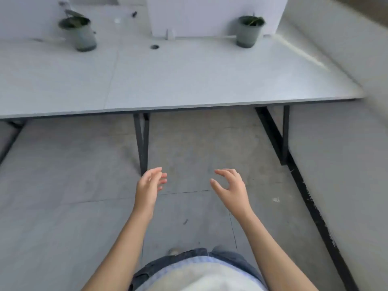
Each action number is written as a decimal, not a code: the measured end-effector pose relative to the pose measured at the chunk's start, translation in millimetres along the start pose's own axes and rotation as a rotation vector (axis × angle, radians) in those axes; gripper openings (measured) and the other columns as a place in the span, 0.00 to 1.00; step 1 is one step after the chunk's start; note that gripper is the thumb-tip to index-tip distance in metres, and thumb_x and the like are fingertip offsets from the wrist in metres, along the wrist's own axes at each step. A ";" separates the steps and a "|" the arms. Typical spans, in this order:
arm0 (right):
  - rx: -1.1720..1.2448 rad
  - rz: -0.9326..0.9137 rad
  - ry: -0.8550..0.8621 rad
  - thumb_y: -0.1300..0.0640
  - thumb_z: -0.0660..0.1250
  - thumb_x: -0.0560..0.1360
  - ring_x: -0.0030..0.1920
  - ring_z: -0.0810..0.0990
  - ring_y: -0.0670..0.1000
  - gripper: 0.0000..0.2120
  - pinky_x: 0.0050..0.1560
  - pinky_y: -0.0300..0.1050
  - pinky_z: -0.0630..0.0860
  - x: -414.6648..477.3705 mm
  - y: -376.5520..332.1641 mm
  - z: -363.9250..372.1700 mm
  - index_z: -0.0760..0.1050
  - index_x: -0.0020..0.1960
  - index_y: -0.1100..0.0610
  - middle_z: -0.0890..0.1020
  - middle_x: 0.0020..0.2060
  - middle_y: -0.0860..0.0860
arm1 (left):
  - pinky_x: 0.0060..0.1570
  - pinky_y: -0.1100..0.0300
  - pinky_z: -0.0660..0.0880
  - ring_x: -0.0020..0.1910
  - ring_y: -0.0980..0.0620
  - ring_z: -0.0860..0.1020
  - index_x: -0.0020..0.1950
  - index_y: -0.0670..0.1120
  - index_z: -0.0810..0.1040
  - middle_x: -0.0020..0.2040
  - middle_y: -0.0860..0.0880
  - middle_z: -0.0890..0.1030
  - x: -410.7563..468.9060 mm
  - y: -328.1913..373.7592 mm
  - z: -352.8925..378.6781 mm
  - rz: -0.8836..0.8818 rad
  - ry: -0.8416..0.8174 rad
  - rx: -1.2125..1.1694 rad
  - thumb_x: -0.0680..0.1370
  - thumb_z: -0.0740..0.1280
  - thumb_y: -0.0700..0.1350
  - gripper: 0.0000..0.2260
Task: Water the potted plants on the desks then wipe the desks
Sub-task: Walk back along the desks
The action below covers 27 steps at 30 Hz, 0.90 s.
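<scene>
Two potted plants, at eleven and one o'clock, on my desk; left hand and right hand spread wide, empty.

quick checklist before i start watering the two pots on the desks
1. Left hand free: ok, open and empty.
2. Right hand free: ok, open and empty.
3. Watering can or bottle in view: not ok, none visible.
4. Left pot upright on the desk: ok.
5. Right pot upright by the divider panel: ok.
6. Soil dryness: cannot tell, too blurred.
</scene>
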State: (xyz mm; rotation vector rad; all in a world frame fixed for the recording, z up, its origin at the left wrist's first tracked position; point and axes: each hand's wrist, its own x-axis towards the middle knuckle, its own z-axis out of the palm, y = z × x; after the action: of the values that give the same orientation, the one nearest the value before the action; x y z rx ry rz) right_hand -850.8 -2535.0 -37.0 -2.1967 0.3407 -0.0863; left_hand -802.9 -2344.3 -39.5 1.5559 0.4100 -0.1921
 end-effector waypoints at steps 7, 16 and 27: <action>-0.104 -0.200 -0.457 0.53 0.65 0.74 0.62 0.71 0.52 0.17 0.59 0.37 0.63 47.6 -74.0 125.1 0.75 0.60 0.58 0.76 0.58 0.53 | 0.39 0.60 0.69 0.38 0.51 0.76 0.41 0.48 0.74 0.40 0.47 0.78 18.0 -25.0 -127.2 -0.168 0.388 -0.114 0.79 0.58 0.39 0.10; -0.210 -0.524 -0.722 0.52 0.64 0.74 0.62 0.72 0.53 0.18 0.61 0.42 0.65 168.2 -202.8 261.9 0.74 0.62 0.57 0.77 0.59 0.53 | 0.42 0.59 0.70 0.40 0.48 0.77 0.41 0.46 0.75 0.40 0.47 0.79 121.3 19.6 -224.7 -0.176 0.665 -0.208 0.78 0.60 0.39 0.08; -0.287 -0.659 -1.185 0.56 0.65 0.74 0.59 0.74 0.51 0.16 0.56 0.34 0.65 158.8 -328.8 454.2 0.74 0.60 0.60 0.78 0.58 0.54 | 0.40 0.61 0.72 0.43 0.46 0.77 0.49 0.40 0.76 0.44 0.43 0.79 134.8 4.9 -366.6 -0.370 1.085 -0.505 0.78 0.60 0.40 0.06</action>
State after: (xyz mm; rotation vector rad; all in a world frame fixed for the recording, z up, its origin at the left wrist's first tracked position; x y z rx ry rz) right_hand -545.3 -2039.3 -60.8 -2.1386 -1.0690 0.9095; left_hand -726.2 -1962.7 -72.3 0.9503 1.4727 0.4787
